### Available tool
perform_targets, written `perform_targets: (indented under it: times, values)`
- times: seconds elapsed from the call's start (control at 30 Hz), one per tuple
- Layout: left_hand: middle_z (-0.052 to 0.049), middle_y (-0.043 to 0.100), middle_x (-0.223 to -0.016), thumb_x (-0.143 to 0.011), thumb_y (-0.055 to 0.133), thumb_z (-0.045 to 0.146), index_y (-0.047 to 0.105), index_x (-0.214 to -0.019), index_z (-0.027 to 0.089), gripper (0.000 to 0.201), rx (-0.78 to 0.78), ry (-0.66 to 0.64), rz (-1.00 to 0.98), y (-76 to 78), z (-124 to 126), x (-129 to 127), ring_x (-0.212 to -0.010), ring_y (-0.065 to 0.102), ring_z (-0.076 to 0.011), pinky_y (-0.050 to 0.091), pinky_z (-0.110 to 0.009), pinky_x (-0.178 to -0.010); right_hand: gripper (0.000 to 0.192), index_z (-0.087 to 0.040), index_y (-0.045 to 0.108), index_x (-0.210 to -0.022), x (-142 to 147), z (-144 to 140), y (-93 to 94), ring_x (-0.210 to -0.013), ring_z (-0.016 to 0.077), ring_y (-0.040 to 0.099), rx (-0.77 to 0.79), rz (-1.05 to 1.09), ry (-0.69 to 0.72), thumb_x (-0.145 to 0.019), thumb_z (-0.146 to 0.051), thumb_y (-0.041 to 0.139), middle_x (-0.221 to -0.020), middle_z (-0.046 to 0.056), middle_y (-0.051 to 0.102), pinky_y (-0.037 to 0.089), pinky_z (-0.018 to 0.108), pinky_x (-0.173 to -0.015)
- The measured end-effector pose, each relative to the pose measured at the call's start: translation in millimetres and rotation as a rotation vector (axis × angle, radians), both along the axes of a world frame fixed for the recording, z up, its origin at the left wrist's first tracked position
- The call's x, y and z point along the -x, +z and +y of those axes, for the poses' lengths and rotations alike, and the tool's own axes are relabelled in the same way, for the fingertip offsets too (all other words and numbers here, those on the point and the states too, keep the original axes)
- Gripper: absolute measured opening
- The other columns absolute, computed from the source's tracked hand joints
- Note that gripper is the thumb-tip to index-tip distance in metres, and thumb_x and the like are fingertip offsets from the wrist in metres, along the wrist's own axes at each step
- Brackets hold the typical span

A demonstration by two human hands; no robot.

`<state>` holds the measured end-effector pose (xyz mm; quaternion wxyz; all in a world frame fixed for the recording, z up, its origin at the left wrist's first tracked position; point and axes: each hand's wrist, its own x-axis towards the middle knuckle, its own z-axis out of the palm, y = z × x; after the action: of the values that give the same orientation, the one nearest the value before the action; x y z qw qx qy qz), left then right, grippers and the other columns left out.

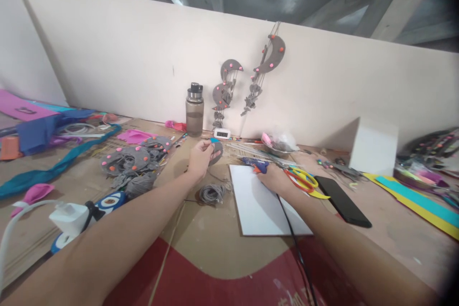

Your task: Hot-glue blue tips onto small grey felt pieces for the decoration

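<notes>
My left hand (201, 157) is raised a little above the table and holds a grey round cardboard piece (216, 151) with a blue bit at its top. My right hand (274, 178) rests on the far edge of a white sheet (260, 205) and grips a blue glue gun (256, 164) whose black cord (292, 234) runs back toward me. A small coil of grey yarn (211, 193) lies just below my left hand. Red and yellow scissors (303, 179) lie right beside my right hand.
A grey water bottle (194, 110) and a small white clock (221, 133) stand by the white wall, where crescent hangings (267, 64) hang. Grey cut-outs with pink dots (132, 158) lie left, a black phone (342, 201) and white box (374, 147) right, a white charger (70, 217) near left.
</notes>
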<state>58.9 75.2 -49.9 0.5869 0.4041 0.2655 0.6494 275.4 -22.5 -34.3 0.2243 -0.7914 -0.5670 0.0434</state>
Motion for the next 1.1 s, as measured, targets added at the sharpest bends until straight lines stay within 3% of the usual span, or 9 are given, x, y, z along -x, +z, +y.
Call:
perform_targets:
  times: [0.1, 0.13, 0.23, 0.33, 0.47, 0.63, 0.77, 1.1]
  values:
    - [0.0, 0.063, -0.072, -0.067, 0.074, 0.024, 0.059, -0.075, 0.014, 0.02, 0.001, -0.014, -0.005, -0.8, 0, -1, -0.067, 0.062, -0.0091, 0.058, -0.034, -0.079, 0.011, -0.018, 0.064, -0.073, -3, 2, 8.3, -0.064, 0.0248, 0.065, 0.077, 0.165, -0.034, -0.072, -0.024, 0.055, -0.07, 0.011, 0.068, 0.043, 0.032, -0.057]
    - [0.001, 0.062, -0.071, -0.068, 0.073, 0.023, 0.059, -0.075, 0.014, 0.019, 0.003, -0.02, -0.008, -0.6, 0, -1, -0.066, 0.061, -0.0089, 0.058, -0.034, -0.079, 0.013, -0.017, 0.064, -0.076, -1, 1, 11.8, -0.062, 0.0235, 0.064, 0.036, 0.236, -0.053, -0.073, -0.024, 0.054, -0.07, 0.009, 0.068, 0.043, 0.031, -0.056]
    - [0.001, 0.062, -0.072, -0.068, 0.072, 0.023, 0.059, -0.075, 0.014, 0.017, 0.02, -0.019, -0.014, 0.4, 0, -1, -0.068, 0.062, -0.0093, 0.058, -0.034, -0.08, 0.028, -0.018, 0.062, -0.099, 17, -1, 22.6, -0.064, 0.0211, 0.064, -0.264, 0.415, -0.008, -0.075, -0.025, 0.05, -0.08, 0.006, 0.069, 0.047, 0.032, -0.06]
    - [-0.002, 0.065, -0.078, -0.068, 0.073, 0.024, 0.06, -0.076, 0.014, 0.018, 0.021, 0.002, 0.0, 0.0, 1, 1, -0.072, 0.064, -0.0108, 0.058, -0.035, -0.082, 0.036, -0.019, 0.056, -0.109, 47, 1, 29.9, -0.07, 0.02, 0.063, -0.472, 0.464, 0.193, -0.074, -0.022, 0.048, -0.089, 0.005, 0.068, 0.05, 0.033, -0.065]
    - [0.0, 0.062, -0.077, -0.067, 0.073, 0.024, 0.058, -0.074, 0.014, 0.019, 0.017, 0.01, -0.009, -2.2, 5, 2, -0.071, 0.062, -0.0098, 0.057, -0.036, -0.083, 0.034, -0.022, 0.053, -0.111, 81, 6, 24.8, -0.068, 0.0175, 0.061, -0.505, 0.564, 0.444, -0.077, -0.021, 0.048, -0.089, 0.002, 0.066, 0.052, 0.031, -0.065]
    - [0.002, 0.058, -0.071, -0.067, 0.073, 0.02, 0.058, -0.073, 0.014, 0.017, 0.017, 0.011, -0.009, -2.2, 5, 2, -0.068, 0.059, -0.0085, 0.057, -0.037, -0.083, 0.03, -0.022, 0.052, -0.114, 86, 6, 0.4, -0.073, 0.0168, 0.06, -0.508, 0.579, 0.542, -0.084, -0.024, 0.048, -0.098, 0.004, 0.066, 0.051, 0.032, -0.07]
    - [0.005, 0.053, -0.063, -0.068, 0.073, 0.02, 0.056, -0.072, 0.015, 0.018, -0.006, 0.013, -0.024, -1.2, 3, 2, -0.061, 0.055, -0.0061, 0.057, -0.037, -0.083, 0.031, -0.021, 0.051, -0.117, 82, 3, -6.8, -0.083, 0.0199, 0.061, -0.481, 0.517, 0.527, -0.088, -0.031, 0.047, -0.101, 0.007, 0.066, 0.05, 0.036, -0.079]
    - [0.001, 0.061, -0.07, -0.069, 0.073, 0.022, 0.058, -0.074, 0.014, 0.018, -0.017, 0.016, 0.006, 1.8, -4, 0, -0.067, 0.06, -0.0089, 0.056, -0.037, -0.084, 0.029, -0.02, 0.051, -0.115, 84, 3, -6.8, -0.087, 0.0232, 0.06, -0.491, 0.418, 0.505, -0.089, -0.03, 0.047, -0.099, 0.009, 0.065, 0.047, 0.039, -0.085]
